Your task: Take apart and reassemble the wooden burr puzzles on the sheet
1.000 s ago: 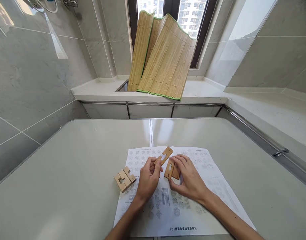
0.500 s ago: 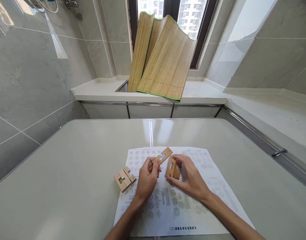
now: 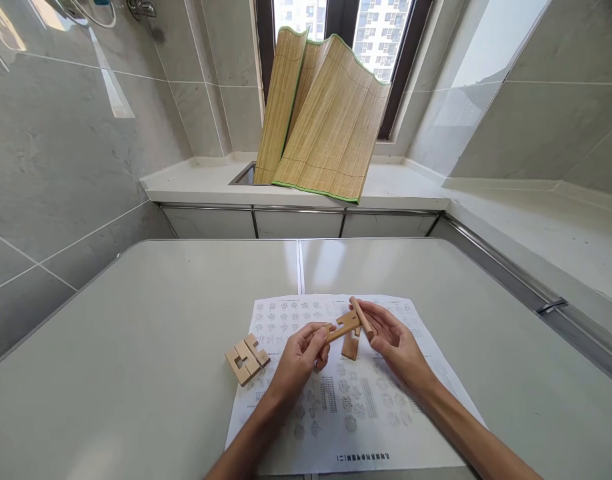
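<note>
My left hand (image 3: 297,361) pinches one end of a flat slotted wooden puzzle piece (image 3: 342,327), held above a printed instruction sheet (image 3: 356,413). Against that piece's far end, my right hand (image 3: 392,340) holds a second wooden piece (image 3: 361,316) turned on edge; the two pieces touch or cross there. A third wooden piece (image 3: 350,346) lies on the sheet just beneath them. Left of my left hand, a small cluster of notched wooden pieces (image 3: 247,357) rests at the paper's edge.
The sheet lies on a pale grey table (image 3: 136,347) with a seam down its middle. Behind it runs a white counter (image 3: 411,183) with a sink, and a rolled bamboo mat (image 3: 326,113) leans against the window. Tiled walls stand on both sides.
My right hand has lifted its piece off the sheet, turned it on edge and brought it to the tip of the left hand's piece. One piece stays on the paper.
</note>
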Motion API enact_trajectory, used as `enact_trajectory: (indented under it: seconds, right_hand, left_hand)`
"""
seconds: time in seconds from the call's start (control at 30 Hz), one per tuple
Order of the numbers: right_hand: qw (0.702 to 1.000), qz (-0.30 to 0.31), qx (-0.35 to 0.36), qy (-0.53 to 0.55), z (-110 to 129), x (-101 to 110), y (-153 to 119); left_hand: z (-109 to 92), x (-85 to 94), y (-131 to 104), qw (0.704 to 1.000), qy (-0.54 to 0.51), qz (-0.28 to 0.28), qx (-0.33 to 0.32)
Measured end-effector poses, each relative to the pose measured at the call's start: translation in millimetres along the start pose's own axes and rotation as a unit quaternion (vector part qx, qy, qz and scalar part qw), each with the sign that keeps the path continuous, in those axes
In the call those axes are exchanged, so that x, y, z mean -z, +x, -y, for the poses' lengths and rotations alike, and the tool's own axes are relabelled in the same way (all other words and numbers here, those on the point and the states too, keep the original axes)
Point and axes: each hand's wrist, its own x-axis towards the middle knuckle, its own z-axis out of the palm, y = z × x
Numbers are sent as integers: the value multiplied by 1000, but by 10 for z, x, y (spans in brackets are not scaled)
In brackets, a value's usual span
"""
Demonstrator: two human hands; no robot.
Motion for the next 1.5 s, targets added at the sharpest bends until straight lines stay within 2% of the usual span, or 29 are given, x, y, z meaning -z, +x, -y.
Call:
enact_trajectory:
  seconds: [0.27, 0.4, 0.57, 0.87, 1.13, 1.33, 1.5]
  right_hand:
    - [994, 51, -20, 90, 77, 45, 9]
    - [993, 102, -33, 58, 97, 89, -9]
    - [987, 142, -70, -9, 64, 15, -69]
    - [986, 149, -58, -37, 59, -48, -96]
    - [988, 142, -55, -20, 36, -56, -116]
    - [992, 119, -26, 16, 24, 31, -71]
    - [996, 87, -3, 12, -8, 27, -43]
  left_hand:
    - [-1, 62, 16, 998, -41, 35, 26]
    - [-20, 95, 16, 998, -29, 51, 37]
    - [-11, 93, -7, 994, 40, 91, 44]
    - [7, 6, -44, 995, 18, 85, 42]
    - [1, 0, -34, 995, 25, 86, 33]
    - [-43, 57, -25, 999, 9, 47, 25]
    - [-52, 87, -9, 999, 41, -10, -6]
